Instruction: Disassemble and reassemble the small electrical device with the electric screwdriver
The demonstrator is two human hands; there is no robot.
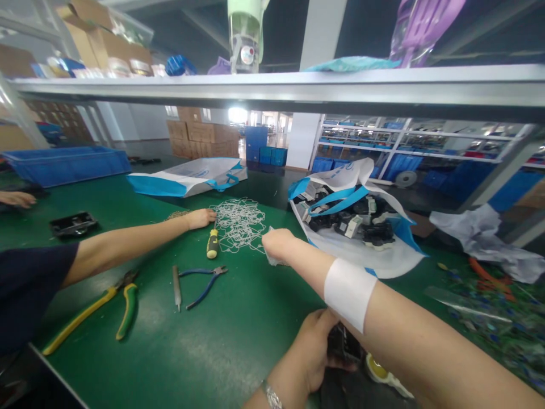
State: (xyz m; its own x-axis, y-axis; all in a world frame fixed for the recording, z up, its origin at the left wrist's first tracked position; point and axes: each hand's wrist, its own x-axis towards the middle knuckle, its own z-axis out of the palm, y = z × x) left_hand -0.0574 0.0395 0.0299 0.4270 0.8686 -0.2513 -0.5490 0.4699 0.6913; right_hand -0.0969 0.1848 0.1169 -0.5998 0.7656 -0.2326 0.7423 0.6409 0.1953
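Note:
My left hand (313, 355), a bracelet on its wrist, is closed on a small black part (344, 343) at the table's near edge. My right arm, with a white band around the forearm, crosses over it and reaches forward. My right hand (279, 244) is curled beside a pile of thin white wire pieces (239, 224), with something pale and thin showing at its fingers that I cannot name. A co-worker's arm in a dark sleeve comes in from the left, and that hand (200, 218) rests at the pile's left edge, above a yellow-handled screwdriver (212, 243).
On the green table lie yellow-green pliers (106, 309), blue-handled pliers (204, 281) and a metal file (176, 286). An open white-blue bag (383, 255) holds black parts; another bag (187, 177) lies flat behind. Also in view are a black tray (73, 224), a blue crate (63, 165) and a shelf overhead (298, 85).

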